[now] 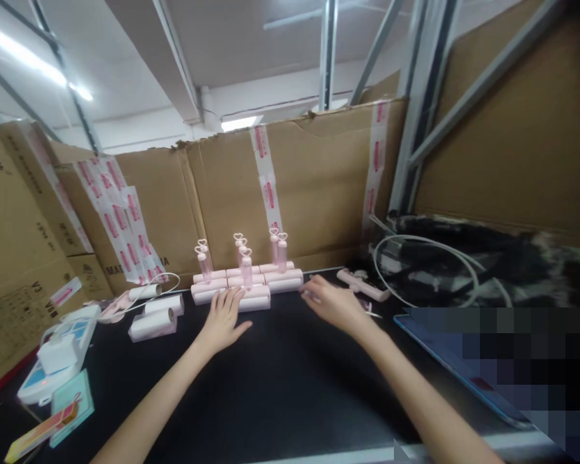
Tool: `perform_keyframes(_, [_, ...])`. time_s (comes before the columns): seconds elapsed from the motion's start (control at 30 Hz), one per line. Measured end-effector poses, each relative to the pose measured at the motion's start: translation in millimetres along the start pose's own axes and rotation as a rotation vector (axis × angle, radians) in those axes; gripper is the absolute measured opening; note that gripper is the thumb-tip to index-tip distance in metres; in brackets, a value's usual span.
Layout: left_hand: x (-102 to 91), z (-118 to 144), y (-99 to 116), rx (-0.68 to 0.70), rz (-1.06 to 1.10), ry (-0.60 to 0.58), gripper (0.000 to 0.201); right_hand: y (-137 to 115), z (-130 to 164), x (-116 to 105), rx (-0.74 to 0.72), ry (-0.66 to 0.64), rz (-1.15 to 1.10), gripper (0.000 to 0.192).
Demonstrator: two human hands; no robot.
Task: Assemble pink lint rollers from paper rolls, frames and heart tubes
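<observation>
Several pink lint rollers (pixel 249 282) with heart-topped handles stand in rows at the back of the black table (pixel 280 380). My left hand (pixel 223 320) lies flat with fingers spread, its tips touching the front roller of the group. My right hand (pixel 333 303) reaches toward the right end of the rows, fingertips at the rollers' edge; what it pinches is too blurred to tell. A loose pink roller handle (pixel 362 285) lies just beyond my right hand.
Three white paper refill rolls (pixel 155 314) lie left of the rollers. A white device with a cable (pixel 60 357) and a teal card (pixel 72 403) sit at the left edge. Cardboard walls (pixel 314 187) ring the table. White cables (pixel 430 270) and a blue tablet (pixel 464 367) are on the right.
</observation>
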State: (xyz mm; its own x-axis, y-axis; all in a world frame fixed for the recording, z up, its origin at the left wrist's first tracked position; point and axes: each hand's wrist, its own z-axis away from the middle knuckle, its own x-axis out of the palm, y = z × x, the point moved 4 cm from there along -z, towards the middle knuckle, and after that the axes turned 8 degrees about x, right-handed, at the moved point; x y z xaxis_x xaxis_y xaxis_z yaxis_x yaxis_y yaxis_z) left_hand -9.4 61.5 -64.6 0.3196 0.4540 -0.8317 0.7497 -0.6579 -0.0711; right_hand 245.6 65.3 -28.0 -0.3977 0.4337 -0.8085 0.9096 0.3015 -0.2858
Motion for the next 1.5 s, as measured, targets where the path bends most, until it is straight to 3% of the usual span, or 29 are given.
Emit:
perform_keyframes(0.1, [12.4,-32.9,-7.5,-0.296,0.151,0.120,0.063,-37.4,10.7,9.6,-0.146,-0.106,0.004,0.017])
perform_keyframes(0.17, [14.6,-43.0,-12.3,-0.357,0.210,0.116,0.051,-52.2,17.2,9.4,-0.206,-0.125,-0.066,0.019])
perform_keyframes(0.27, [9.8,-43.1,-8.8,-0.309,0.248,0.065,0.028,-59.1,20.2,-4.2,-0.219,-0.021,-0.314,0.021])
perform_keyframes(0.4, [-1.6,-29.1,9.0,-0.227,0.319,-0.037,0.027,-57.2,13.1,-37.8,-0.084,0.188,-0.954,0.040])
perform_keyframes(0.53, [-16.4,-24.3,25.0,-0.149,0.404,-0.156,0.025,-87.7,1.7,-83.2,-0.180,0.167,-1.565,0.049])
perform_keyframes(0.63, [-32.0,-26.4,34.4,-0.093,0.334,-0.238,0.025,-119.4,-5.5,-118.5,-0.290,0.130,-1.681,0.052])
perform_keyframes(0.73, [-45.0,-24.8,44.5,-0.052,0.123,-0.313,0.025,-138.6,-11.5,-130.6,-0.287,0.048,-1.661,0.052])
perform_keyframes(0.9, [-54.1,-14.1,53.0,-0.016,-0.160,-0.301,0.019,-137.8,-9.0,-92.8,-0.162,-0.132,-1.610,0.048])
perform_keyframes(1.0, [-51.8,-8.2,53.1,0.018,-0.170,-0.353,0.022,-132.0,-1.8,-71.8,-0.169,-0.165,-1.590,0.048])
perform_keyframes(1.17, [-50.9,-3.7,56.7,0.084,-0.179,-0.397,0.023,-122.5,-0.3,-63.9,-0.220,-0.112,-1.579,0.049])
perform_keyframes(1.23, [-52.2,-2.0,58.5,0.100,-0.161,-0.393,0.023,-119.8,-1.7,-54.4,-0.218,-0.144,-1.474,0.050])
perform_keyframes(1.37, [-52.3,5.3,55.8,0.129,-0.039,-0.404,0.026,-117.9,3.4,-28.8,-0.215,-0.250,-1.048,0.046])
perform_keyframes(1.5, [-39.4,13.8,41.5,0.110,0.064,-0.461,0.027,-116.2,18.3,-23.2,-0.272,-0.362,-0.710,0.032])
